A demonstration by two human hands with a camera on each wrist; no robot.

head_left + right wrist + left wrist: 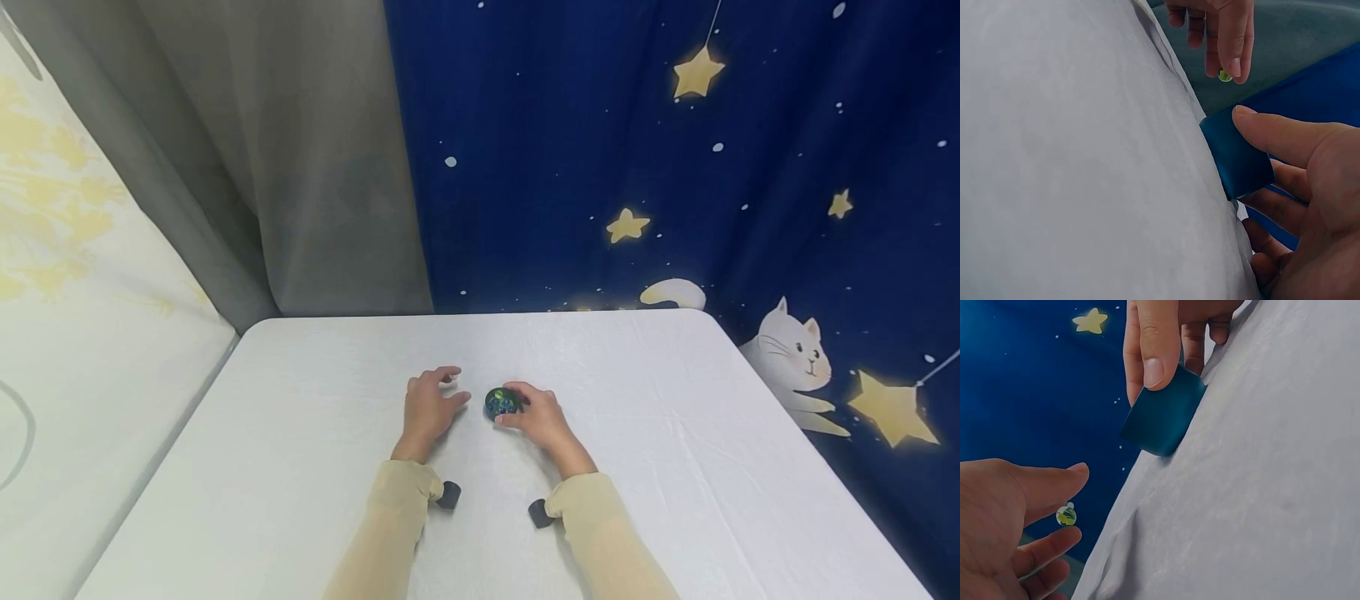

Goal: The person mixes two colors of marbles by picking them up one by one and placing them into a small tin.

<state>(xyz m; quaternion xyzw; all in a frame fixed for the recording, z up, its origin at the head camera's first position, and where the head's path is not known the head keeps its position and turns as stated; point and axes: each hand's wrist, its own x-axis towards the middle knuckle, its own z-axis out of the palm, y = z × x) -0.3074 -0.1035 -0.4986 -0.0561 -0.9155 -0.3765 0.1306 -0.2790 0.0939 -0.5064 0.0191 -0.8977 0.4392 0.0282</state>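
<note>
My right hand [542, 417] grips a short dark teal cup [1163, 415] from its right side, thumb on the near wall and fingers round the far side. The cup stands on the white table, and in the head view dark blue and green pieces [501, 402] show inside it, too small to tell apart. Left of the cup, my left hand [431, 408] is held apart from it. A small clear glass marble [1066, 516] with a yellow-green swirl sits at my left fingertips, also visible in the right wrist view; which fingers pinch it is partly hidden.
A white cloth covers the table [300, 467], with slight creases at the right. Behind it hang a grey curtain [330, 167] and a blue curtain [540, 167] with stars and a cat. A pale, yellow-patterned curtain [90, 350] borders the left. Both wrists wear small black devices [449, 495].
</note>
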